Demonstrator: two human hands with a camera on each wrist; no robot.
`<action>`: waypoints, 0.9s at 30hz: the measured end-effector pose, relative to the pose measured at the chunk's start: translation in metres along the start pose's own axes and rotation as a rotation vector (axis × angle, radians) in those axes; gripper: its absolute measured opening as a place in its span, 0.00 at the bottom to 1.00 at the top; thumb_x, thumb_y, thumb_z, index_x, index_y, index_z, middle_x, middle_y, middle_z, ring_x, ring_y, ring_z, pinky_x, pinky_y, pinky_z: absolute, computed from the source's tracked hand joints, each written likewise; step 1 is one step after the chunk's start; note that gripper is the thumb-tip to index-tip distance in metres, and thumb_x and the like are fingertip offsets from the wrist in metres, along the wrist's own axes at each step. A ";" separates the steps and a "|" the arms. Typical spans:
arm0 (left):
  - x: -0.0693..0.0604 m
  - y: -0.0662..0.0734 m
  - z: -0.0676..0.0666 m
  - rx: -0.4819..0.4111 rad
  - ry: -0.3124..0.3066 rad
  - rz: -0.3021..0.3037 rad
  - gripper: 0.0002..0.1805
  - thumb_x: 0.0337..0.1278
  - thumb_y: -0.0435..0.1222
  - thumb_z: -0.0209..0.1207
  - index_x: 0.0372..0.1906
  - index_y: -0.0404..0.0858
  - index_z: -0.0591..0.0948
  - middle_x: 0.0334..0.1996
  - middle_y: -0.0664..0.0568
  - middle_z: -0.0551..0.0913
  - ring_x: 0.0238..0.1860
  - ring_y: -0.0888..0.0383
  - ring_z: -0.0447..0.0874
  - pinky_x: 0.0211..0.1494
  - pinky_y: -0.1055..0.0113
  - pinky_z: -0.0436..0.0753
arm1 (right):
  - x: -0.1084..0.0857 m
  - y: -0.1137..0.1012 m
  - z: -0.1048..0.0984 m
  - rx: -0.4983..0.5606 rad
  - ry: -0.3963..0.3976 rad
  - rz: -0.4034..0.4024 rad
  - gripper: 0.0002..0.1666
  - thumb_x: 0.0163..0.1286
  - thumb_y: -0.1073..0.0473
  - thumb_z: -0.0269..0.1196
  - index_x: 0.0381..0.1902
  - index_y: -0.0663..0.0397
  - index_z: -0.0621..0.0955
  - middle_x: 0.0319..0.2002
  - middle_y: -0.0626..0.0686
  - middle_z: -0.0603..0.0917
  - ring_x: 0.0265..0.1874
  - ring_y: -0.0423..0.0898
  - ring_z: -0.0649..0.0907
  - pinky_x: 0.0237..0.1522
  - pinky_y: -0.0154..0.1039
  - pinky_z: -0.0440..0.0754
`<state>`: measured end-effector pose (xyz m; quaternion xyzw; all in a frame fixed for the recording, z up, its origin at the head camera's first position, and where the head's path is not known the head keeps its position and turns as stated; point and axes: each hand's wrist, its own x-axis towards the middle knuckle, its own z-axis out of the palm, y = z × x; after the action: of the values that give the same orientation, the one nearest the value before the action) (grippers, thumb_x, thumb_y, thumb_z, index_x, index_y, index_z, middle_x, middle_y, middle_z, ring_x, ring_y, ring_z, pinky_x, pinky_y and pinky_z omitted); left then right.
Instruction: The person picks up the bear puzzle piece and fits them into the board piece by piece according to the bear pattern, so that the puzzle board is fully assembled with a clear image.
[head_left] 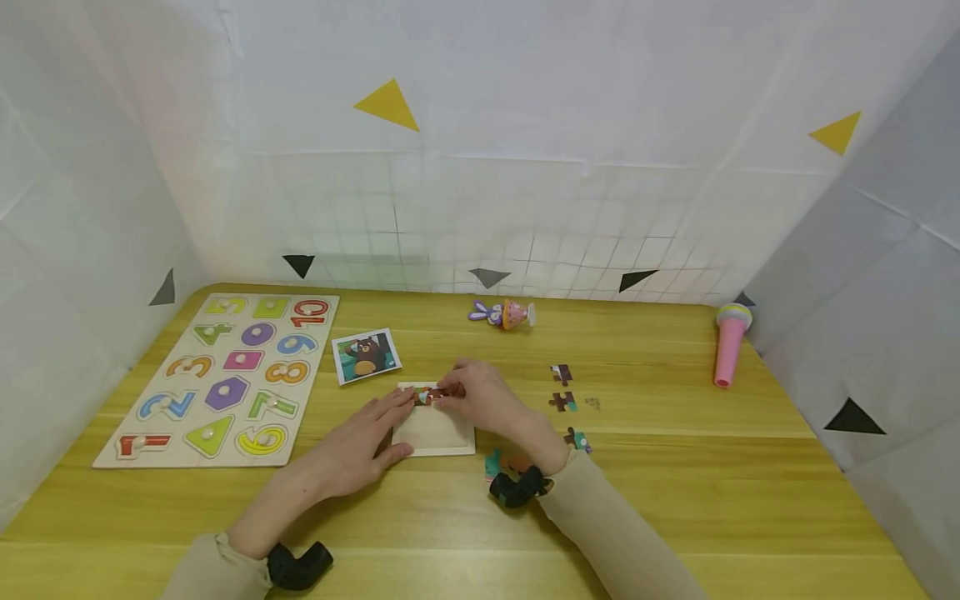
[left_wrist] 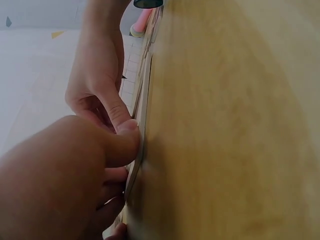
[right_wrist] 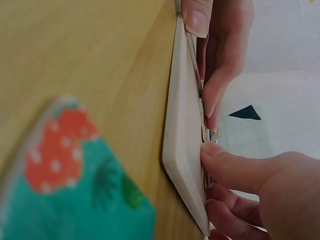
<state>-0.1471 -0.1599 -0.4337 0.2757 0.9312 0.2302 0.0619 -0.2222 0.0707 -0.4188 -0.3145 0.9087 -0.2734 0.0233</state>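
Note:
A small pale wooden puzzle tray (head_left: pixel 433 451) lies on the table in the head view, with colourful pieces (head_left: pixel 425 396) along its far side. My left hand (head_left: pixel 360 442) rests across the tray's left side, fingers stretched toward the far corner and thumb at the near left edge. At the far right corner, my right hand (head_left: pixel 483 400) pinches a brown jigsaw piece between thumb and fingers; the fingers mostly hide it. The right wrist view shows the tray (right_wrist: pixel 182 125) edge-on between both hands. In the left wrist view, the left thumb (left_wrist: pixel 122 145) touches the tray's edge.
Loose jigsaw pieces (head_left: pixel 562 402) lie right of the tray, some under the right wrist. A bear picture card (head_left: pixel 366 356) and a number-and-shape board (head_left: pixel 176 375) are to the left. A bunny-topped toy (head_left: pixel 504 314) lies behind; a pink microphone (head_left: pixel 729 346) is at far right.

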 end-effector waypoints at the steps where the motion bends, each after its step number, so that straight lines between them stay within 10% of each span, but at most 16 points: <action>1: 0.001 0.001 0.000 0.006 0.001 -0.004 0.36 0.73 0.48 0.55 0.77 0.37 0.61 0.80 0.48 0.54 0.79 0.47 0.50 0.78 0.44 0.56 | 0.000 0.000 0.000 0.002 -0.002 0.006 0.14 0.66 0.55 0.70 0.46 0.57 0.89 0.36 0.50 0.82 0.30 0.41 0.78 0.31 0.31 0.75; 27: 0.012 0.010 0.004 0.114 -0.004 0.014 0.36 0.71 0.39 0.54 0.79 0.37 0.56 0.80 0.48 0.53 0.79 0.48 0.52 0.79 0.49 0.59 | -0.001 0.006 -0.001 0.001 -0.017 0.003 0.21 0.67 0.56 0.70 0.55 0.59 0.85 0.44 0.55 0.77 0.35 0.45 0.77 0.36 0.36 0.76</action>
<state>-0.1513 -0.1445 -0.4329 0.2856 0.9408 0.1764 0.0464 -0.2250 0.0757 -0.4208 -0.3155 0.9088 -0.2713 0.0318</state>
